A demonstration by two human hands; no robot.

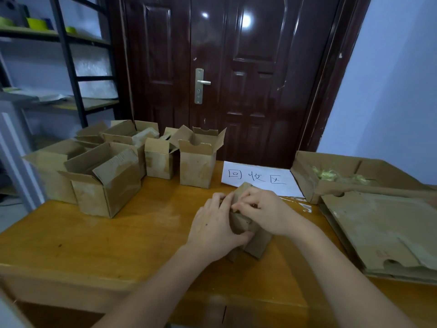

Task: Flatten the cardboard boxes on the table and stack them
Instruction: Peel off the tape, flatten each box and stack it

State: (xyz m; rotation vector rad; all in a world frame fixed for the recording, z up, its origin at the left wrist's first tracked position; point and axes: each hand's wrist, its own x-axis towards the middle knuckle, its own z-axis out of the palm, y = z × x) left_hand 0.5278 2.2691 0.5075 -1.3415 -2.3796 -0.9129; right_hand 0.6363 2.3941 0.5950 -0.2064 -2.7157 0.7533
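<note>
Just below the paper sign (260, 178) handwritten "回收区", left hand (214, 229) and right hand (264, 213) both grip a small cardboard box (256, 245).

Both hands cover most of the small box (256, 242) at frame centre. The flattened stack (383, 233) runs off the right edge; the upper-left shelf items (35, 22) are blurred.

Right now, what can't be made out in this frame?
- Small box, head view: both hands cover most of it, left hand and right hand; its flaps' state is unclear.
- Flattened stack: cut off by the right edge; count unreadable.
- Open tray box: yellowish contents too blurred to identify.
- Rear boxes: hidden behind front boxes.
</note>
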